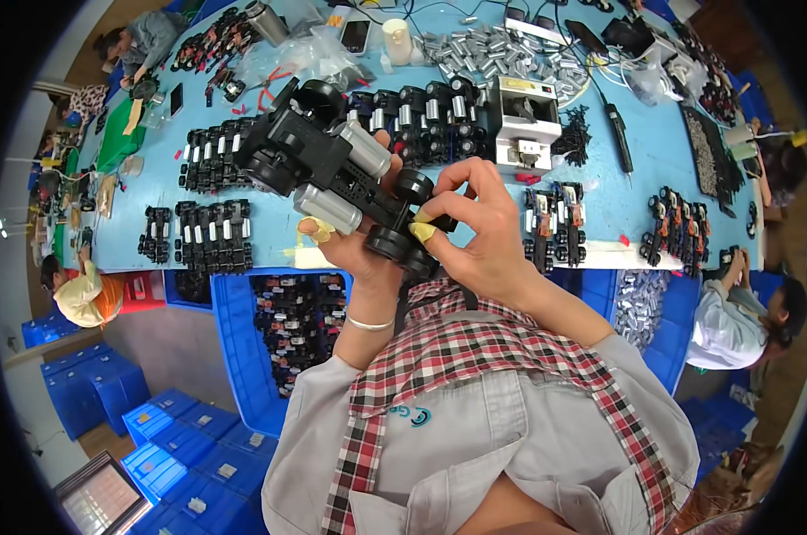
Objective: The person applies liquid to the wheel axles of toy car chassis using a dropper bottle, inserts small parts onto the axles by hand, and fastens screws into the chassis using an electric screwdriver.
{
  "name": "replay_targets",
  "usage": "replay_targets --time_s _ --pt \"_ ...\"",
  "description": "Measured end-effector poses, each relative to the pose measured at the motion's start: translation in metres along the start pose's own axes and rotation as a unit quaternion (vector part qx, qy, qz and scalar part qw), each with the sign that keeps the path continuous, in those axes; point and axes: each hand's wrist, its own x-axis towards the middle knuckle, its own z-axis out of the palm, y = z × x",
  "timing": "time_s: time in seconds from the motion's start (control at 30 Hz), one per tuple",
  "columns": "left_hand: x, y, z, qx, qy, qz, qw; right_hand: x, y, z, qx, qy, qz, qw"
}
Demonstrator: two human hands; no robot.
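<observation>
A black toy truck chassis (318, 156) with wheels and two silver cylinders on its sides is held up over the table's near edge. My left hand (354, 254) grips it from below, the fingers wrapped round its underside near the wheeled end. At that same end, my right hand (475, 223) pinches at the axle between a pair of black wheels (414, 186). Yellow tape or finger covers show on fingertips of both hands. Whether a small part sits between the right fingertips is hidden.
Rows of similar chassis (214, 234) stand on the blue table (475, 214). A white bench machine (525, 125), a black electric screwdriver (618, 138) and a pile of silver cylinders (501, 58) lie beyond. Below the edge is a blue bin (243, 357) of chassis. Other people sit left and right.
</observation>
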Motion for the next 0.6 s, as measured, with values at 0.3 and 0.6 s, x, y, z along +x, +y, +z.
replay_targets --time_s 0.3,0.6 --pt "-0.0024 0.0050 -0.0043 0.067 0.024 0.020 0.997 -0.0002 -0.0106 0.0049 -0.065 0.017 -0.027 0.997" --pt "0.0030 0.0035 -0.0046 0.073 0.029 0.031 0.996 -0.0017 -0.0051 0.0050 -0.071 0.020 -0.043 0.996"
